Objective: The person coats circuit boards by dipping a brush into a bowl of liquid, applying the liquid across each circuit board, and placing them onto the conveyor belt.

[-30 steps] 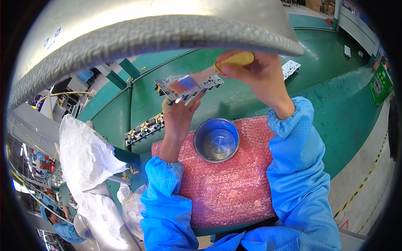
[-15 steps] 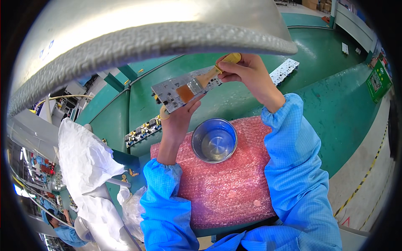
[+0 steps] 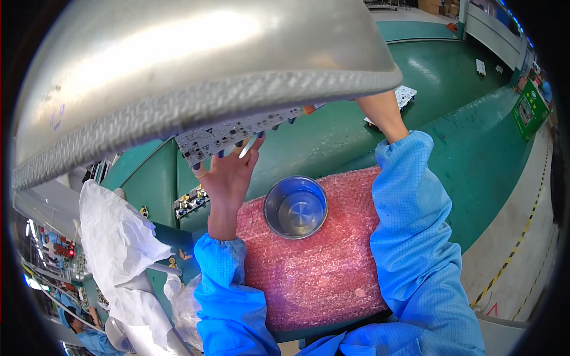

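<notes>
The left hand (image 3: 228,178) is raised at the centre-left of the frame, its fingers spread beneath a circuit board (image 3: 231,135) and supporting it along the lower edge. The board slants upward to the right, its pale, speckled face showing, and its upper part disappears behind a big metal hood (image 3: 208,53) with a rough grey rim that fills the upper left and top of the frame. The right hand (image 3: 379,108) is mostly covered by the hood; only the part near the wrist shows, right of the board, so I cannot tell how its fingers stand or what they hold. The two hands are apart, and both forearms wear blue sleeves (image 3: 412,196).

Below the board, at the centre of the frame, a round metal bowl (image 3: 297,216) sits upright on pink bubble wrap (image 3: 320,273). The green tabletop (image 3: 433,148) spreads behind. On it, a second board (image 3: 191,203) with raised parts lies left of the left wrist, and a pale board (image 3: 405,97) lies just beyond the right wrist. A small white board (image 3: 480,67) lies farther off, at the upper right. A green sign (image 3: 529,111) stands near the right edge. At the lower left are a crumpled white sheet (image 3: 116,231) and, beside it, clear plastic (image 3: 185,305); a co-worker in blue (image 3: 98,341) shows in the corner.
</notes>
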### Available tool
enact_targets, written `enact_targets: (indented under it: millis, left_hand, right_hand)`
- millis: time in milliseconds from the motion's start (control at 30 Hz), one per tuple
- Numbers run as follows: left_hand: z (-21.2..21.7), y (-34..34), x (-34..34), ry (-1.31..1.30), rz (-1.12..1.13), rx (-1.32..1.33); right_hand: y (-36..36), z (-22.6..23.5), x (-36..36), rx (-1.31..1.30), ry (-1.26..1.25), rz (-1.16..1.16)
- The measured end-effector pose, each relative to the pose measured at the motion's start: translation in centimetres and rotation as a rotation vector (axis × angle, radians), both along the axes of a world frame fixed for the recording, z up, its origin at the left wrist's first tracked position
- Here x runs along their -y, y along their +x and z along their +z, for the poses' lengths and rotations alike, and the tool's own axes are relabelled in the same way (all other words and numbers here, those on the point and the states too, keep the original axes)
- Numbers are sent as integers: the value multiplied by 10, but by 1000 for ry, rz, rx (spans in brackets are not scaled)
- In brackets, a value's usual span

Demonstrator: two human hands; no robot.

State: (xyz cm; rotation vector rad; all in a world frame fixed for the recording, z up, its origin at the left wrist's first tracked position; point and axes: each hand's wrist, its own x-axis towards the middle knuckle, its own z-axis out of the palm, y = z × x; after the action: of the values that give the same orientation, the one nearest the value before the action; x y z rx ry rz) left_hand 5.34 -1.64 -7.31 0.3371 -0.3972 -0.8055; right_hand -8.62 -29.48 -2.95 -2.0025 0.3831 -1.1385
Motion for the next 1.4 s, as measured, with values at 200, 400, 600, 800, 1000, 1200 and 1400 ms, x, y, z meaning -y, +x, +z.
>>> enact_targets:
  millis: [200, 400, 600, 800, 1000, 1200, 1400]
  left_hand:
    - [-24, 30, -7, 179, 110, -108]
    - [-45, 32, 0, 308, 92, -233]
    - [-87, 75, -16, 1023, 357, 864]
    - [-52, 71, -28, 1216, 719, 1045]
    - [-48, 66, -48, 1993, 694, 1492]
    - [-46, 68, -51, 2244, 538, 1329]
    - [-49, 58, -40, 2297, 551, 1385]
  right_hand:
    - [-1, 2, 3, 115, 32, -13]
    - [-2, 4, -3, 109, 33, 16]
    - [-2, 7, -8, 80, -12, 59]
    - [-7, 8, -7, 61, -30, 84]
    - [-5, 13, -17, 25, -33, 146]
    - [-5, 11, -20, 17, -53, 196]
    - [-4, 11, -23, 12, -67, 235]
